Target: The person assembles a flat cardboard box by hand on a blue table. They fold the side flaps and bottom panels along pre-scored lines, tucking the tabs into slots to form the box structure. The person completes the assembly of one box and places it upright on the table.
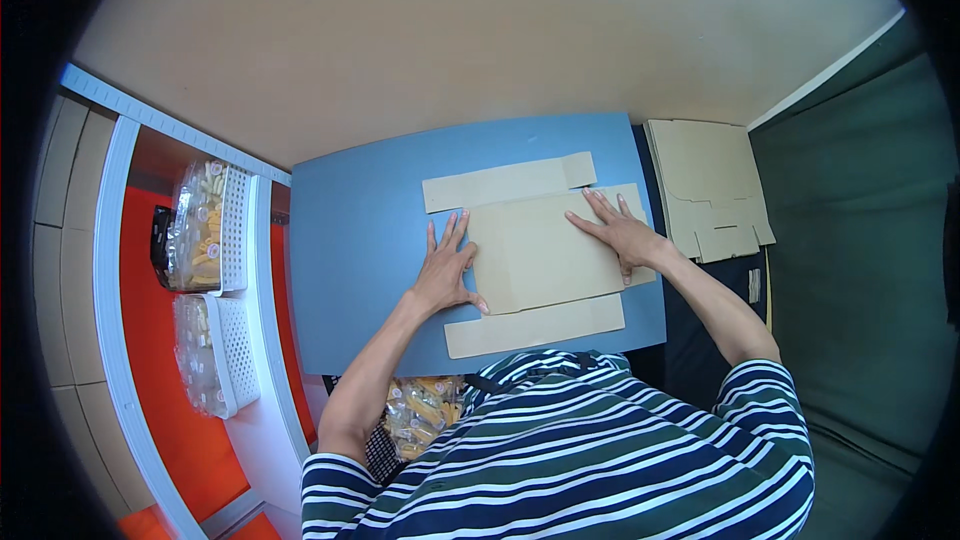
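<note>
Apart, left hand and right hand splayed on cardboard.

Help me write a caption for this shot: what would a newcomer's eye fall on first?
Probably the flat cardboard piece on the blue work surface, near the picture's middle, with the left hand at its left edge and the right hand on its right part. Next, perhaps, the bright red panel at the left, near two white baskets. The striped shirt stands out along the bottom.
</note>
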Demonstrator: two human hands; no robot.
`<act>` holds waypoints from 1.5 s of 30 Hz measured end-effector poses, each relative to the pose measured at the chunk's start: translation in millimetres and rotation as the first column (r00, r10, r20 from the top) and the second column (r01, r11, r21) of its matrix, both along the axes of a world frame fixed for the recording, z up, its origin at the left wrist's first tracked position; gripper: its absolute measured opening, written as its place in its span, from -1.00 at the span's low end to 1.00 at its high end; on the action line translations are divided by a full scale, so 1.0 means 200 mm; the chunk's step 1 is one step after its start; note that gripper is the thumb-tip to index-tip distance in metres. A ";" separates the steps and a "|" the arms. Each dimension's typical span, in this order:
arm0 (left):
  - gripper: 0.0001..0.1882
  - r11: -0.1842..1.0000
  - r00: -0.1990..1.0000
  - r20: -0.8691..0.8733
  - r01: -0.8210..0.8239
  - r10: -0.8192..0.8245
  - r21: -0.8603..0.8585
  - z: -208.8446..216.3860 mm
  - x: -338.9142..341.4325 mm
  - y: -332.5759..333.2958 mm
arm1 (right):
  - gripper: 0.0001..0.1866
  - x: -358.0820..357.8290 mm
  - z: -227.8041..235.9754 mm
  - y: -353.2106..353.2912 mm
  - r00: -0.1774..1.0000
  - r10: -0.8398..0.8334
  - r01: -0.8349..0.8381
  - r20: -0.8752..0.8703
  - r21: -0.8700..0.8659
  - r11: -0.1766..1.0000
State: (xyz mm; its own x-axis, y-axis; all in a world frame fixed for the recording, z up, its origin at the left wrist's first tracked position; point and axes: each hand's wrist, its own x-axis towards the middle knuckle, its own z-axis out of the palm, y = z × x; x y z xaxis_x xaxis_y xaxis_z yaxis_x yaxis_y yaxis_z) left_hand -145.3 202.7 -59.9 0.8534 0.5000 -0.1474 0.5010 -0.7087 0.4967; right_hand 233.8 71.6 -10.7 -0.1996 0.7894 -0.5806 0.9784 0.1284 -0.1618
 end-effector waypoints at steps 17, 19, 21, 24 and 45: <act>-0.50 0.995 0.976 0.218 -0.025 0.003 0.097 -0.06 0.00 0.19 | 0.93 -0.01 -0.09 -0.07 0.992 -0.035 0.044 -0.118 0.079 0.996; -0.48 0.996 0.974 0.225 -0.037 0.019 0.078 -0.03 0.03 0.21 | 0.92 -0.01 -0.08 -0.06 0.992 -0.047 0.056 -0.118 0.075 0.996; -0.45 0.995 0.958 0.283 -0.073 0.052 0.063 -0.03 0.07 0.24 | 0.92 -0.01 -0.07 -0.07 0.992 -0.063 0.070 -0.108 0.062 0.996; -0.41 0.993 0.916 0.388 -0.119 0.101 0.023 -0.11 0.11 0.35 | 0.91 -0.02 -0.05 -0.06 0.991 -0.059 0.069 -0.118 0.076 0.995; 0.79 0.978 0.981 0.087 0.162 -0.174 0.134 -0.05 0.74 -0.21 | 0.87 0.01 -0.09 -0.07 0.968 -0.095 0.123 -0.234 0.108 0.986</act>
